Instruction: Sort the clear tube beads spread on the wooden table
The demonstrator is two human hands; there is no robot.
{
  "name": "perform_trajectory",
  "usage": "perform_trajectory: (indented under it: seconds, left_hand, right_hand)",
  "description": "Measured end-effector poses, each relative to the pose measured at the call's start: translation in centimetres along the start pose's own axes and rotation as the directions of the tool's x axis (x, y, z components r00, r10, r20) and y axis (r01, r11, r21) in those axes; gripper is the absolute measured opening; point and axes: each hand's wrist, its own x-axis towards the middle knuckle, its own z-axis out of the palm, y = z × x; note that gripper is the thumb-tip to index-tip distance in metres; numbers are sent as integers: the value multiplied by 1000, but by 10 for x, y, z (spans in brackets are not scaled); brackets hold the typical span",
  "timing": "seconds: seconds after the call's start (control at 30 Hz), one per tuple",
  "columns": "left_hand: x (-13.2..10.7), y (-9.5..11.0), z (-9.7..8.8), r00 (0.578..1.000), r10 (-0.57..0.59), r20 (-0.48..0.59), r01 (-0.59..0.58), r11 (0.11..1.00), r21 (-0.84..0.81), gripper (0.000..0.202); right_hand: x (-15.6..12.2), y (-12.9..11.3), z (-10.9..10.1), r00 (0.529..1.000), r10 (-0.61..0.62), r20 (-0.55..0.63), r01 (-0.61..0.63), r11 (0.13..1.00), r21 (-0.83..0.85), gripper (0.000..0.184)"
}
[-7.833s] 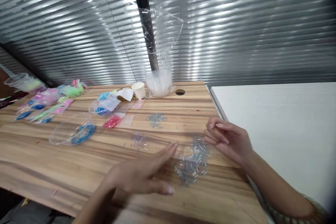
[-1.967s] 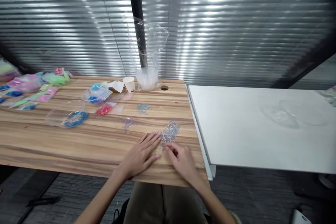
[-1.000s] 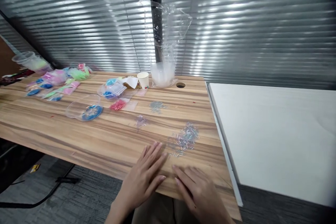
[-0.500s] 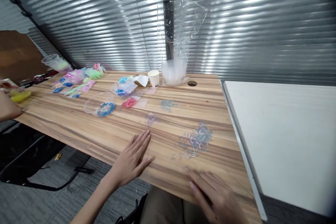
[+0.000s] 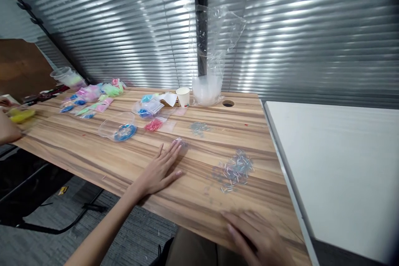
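My left hand [image 5: 162, 170] lies flat on the wooden table, fingers stretched out, its fingertips touching a small cluster of lilac tube beads [image 5: 181, 143] and partly covering it. Near the table's front edge rests my right hand [image 5: 255, 232], fingers extended and slightly blurred, holding nothing that I can see. A larger scattered pile of clear and bluish tube beads [image 5: 235, 169] lies between and beyond the hands. Farther back is a small pile of grey-green beads [image 5: 199, 128].
Beyond my left hand are a bag of red beads [image 5: 153, 124], a clear round container [image 5: 116, 126] with blue beads, bagged beads [image 5: 148, 108], a paper cup [image 5: 183, 97] and plastic bowls [image 5: 206, 90]. Another person's arm [image 5: 8, 129] is at far left. A white tabletop [image 5: 336, 166] adjoins on the right.
My left hand has slid forward, from just short of the lilac beads onto them. My right hand stays near the front edge. The view has tilted slightly.
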Motion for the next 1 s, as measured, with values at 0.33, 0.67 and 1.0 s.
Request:
perform_trajectory:
  seconds: [0.33, 0.67, 1.0]
  left_hand:
    - [-20, 91, 11, 999, 18, -49, -16, 999, 40, 60]
    - [-19, 90, 11, 999, 44, 5, -44, 998, -52, 69]
    - [-25, 46, 1, 993, -116, -22, 105, 949, -297, 77]
  right_hand:
    - [2, -11, -2, 990, 116, 75, -118, 993, 28, 25]
    - [2, -14, 0, 990, 94, 109, -95, 995, 7, 25]
    - [3, -15, -3, 988, 127, 87, -128, 992, 3, 26]
